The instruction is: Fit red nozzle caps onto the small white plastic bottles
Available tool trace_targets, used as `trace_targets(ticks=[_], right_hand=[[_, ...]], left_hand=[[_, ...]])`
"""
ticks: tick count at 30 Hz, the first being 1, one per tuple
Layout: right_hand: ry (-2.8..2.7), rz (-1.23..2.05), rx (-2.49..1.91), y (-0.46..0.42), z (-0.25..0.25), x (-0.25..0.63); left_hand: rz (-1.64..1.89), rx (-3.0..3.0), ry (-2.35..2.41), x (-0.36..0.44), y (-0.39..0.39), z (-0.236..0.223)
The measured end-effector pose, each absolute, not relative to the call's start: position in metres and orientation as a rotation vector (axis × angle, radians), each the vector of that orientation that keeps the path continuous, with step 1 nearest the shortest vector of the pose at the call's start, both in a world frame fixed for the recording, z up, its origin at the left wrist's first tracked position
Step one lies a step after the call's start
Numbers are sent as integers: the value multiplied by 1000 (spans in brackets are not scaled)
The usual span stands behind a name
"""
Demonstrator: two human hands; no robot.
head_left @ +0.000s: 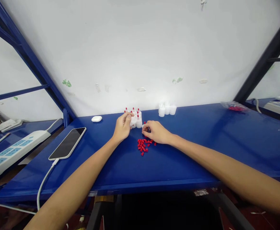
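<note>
My left hand (123, 126) is curled, its fingers touching a cluster of small white bottles with red caps (135, 117) near the back of the blue bench (202, 143). My right hand (155, 132) rests just right of that cluster with fingers pinched together over a small white piece (144, 126). Directly below this hand lies a pile of several loose red caps (144, 145). Three uncapped white bottles (166, 110) stand farther right against the wall.
A phone (68, 142) with a white cable (44, 180) lies at the left. A white oval case (96, 118) sits behind it. A power strip (9, 153) is on the lower left shelf. A clear bag of red parts (234, 106) lies far right.
</note>
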State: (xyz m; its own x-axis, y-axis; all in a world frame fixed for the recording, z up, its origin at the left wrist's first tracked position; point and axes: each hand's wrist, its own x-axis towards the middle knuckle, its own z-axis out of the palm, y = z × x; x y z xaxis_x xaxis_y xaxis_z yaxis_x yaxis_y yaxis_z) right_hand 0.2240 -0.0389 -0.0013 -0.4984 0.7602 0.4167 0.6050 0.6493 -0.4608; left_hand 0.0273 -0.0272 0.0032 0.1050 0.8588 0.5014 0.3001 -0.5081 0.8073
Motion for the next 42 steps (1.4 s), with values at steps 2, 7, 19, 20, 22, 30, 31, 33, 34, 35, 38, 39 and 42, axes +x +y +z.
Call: trace_targets(ticks=[2, 7, 19, 20, 22, 30, 31, 33, 34, 35, 38, 39, 42], right_hand=[[-2147, 380, -1008, -40, 0, 224], [-1835, 409, -824, -48, 7, 223], [-1859, 271, -630, -56, 5, 223], [-1843, 291, -613, -56, 4, 222], [-1815, 333, -581, -58, 2, 221], [-1990, 290, -532, -67, 3, 222], [-2029, 272, -496, -67, 3, 223], [-2128, 210, -451, -66, 3, 224], [-2183, 177, -448, -65, 2, 225], [-2230, 145, -457, -65, 1, 226], [-2269, 65, -516, -63, 0, 226], [-2251, 41, -537, -63, 0, 227], [-2125, -16, -586, -58, 1, 229]], left_hand=[[1376, 1972, 1087, 27, -28, 3], [1200, 2270, 1073, 29, -30, 3], [1025, 2245, 1081, 30, -42, 5], [1034, 2245, 1092, 31, -42, 6], [1034, 2268, 1142, 32, -42, 8], [1192, 2281, 1276, 36, -43, 9], [1231, 2275, 1264, 36, -43, 8], [1288, 2250, 1219, 34, -42, 6], [1299, 2227, 1197, 34, -41, 5], [1294, 2201, 1178, 33, -40, 5], [1230, 2144, 1134, 33, -37, 5], [1208, 2140, 1137, 33, -36, 5], [1170, 2154, 1225, 31, -34, 5]])
